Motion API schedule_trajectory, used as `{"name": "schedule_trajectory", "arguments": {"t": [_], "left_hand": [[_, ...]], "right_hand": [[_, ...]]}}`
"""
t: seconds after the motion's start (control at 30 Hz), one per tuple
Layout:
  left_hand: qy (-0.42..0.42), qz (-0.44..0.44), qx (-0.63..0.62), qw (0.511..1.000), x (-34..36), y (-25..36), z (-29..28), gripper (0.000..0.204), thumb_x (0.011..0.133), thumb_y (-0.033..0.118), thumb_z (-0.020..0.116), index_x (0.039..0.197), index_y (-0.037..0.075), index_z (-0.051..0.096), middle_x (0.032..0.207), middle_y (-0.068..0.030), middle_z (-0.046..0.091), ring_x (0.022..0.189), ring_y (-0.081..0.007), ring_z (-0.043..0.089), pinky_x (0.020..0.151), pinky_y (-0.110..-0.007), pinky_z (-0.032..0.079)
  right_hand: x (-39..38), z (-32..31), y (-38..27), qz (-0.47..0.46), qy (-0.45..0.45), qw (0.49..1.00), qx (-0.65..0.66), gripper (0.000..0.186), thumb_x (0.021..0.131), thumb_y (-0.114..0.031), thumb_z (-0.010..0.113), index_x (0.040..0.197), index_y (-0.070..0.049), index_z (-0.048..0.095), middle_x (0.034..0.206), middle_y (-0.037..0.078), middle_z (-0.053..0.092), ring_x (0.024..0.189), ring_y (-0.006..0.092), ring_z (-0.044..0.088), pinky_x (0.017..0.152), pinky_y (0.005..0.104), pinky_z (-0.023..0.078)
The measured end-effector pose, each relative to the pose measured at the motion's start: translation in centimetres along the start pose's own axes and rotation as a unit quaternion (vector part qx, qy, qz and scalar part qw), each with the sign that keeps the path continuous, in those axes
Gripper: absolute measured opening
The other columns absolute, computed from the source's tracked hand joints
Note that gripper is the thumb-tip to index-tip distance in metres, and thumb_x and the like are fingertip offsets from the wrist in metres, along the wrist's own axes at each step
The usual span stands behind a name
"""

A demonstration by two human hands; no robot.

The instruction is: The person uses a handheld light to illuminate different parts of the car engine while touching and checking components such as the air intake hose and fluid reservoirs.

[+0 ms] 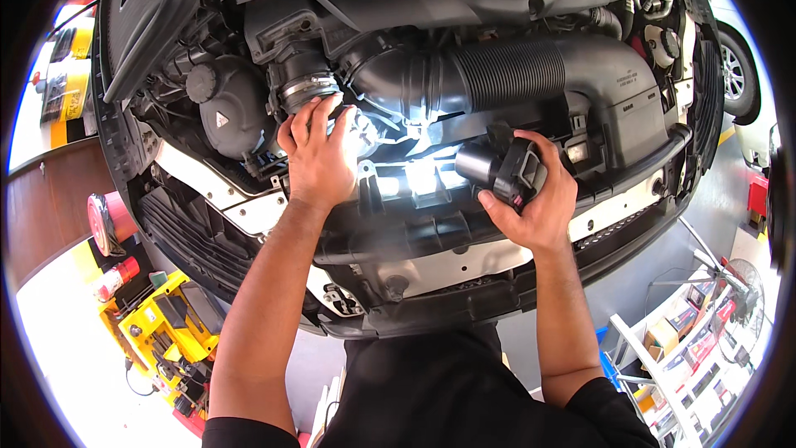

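From where I stand, the black, blocky device with a cylindrical snout (500,171), just on the near side of the ribbed black air duct (514,75), looks hard and rigid, probably light enough for one hand, and best taken round its squared body. The right hand (547,211) has its grip clamped on that body, the snout pointing left, clear of the fingers. Left of the duct, the left hand (322,168) reaches a dark round pipe with a silver metal band (308,83), but I can't tell whether its grip closes on anything.
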State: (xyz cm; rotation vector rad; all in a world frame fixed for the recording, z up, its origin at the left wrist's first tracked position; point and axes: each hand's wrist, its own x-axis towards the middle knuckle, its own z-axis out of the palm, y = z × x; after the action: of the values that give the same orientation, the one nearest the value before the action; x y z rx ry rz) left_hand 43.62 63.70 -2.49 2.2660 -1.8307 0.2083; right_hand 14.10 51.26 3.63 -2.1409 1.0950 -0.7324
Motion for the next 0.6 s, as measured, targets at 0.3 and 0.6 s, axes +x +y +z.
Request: {"name": "schedule_trajectory", "arguments": {"t": [0.3,0.6], "left_hand": [[0.017,0.003,-0.018,1.0,-0.02,0.09,-0.11,0.039,0.094,0.02,0.072,0.132,0.016,0.07,0.148,-0.0043,0.059,0.142,-0.0313,0.046,0.117,-0.054,0.029],[0.032,0.023,-0.03,0.999,-0.35,-0.51,-0.11,0.044,0.088,0.022,0.07,0.132,0.015,0.07,0.146,-0.007,0.06,0.14,-0.032,0.048,0.116,-0.056,0.031]], "right_hand": [[-0.24,0.06,0.25,-0.007,0.022,0.999,-0.023,0.079,0.066,-0.044,0.092,0.132,-0.01,0.066,0.089,0.011,0.076,0.079,0.0343,0.076,0.071,0.0412,0.061],[-0.54,0.4,-0.17,0.011,0.013,1.0,0.0,0.079,0.07,-0.042,0.09,0.137,-0.011,0.064,0.095,0.014,0.078,0.085,0.0377,0.078,0.075,0.0424,0.061]]}}
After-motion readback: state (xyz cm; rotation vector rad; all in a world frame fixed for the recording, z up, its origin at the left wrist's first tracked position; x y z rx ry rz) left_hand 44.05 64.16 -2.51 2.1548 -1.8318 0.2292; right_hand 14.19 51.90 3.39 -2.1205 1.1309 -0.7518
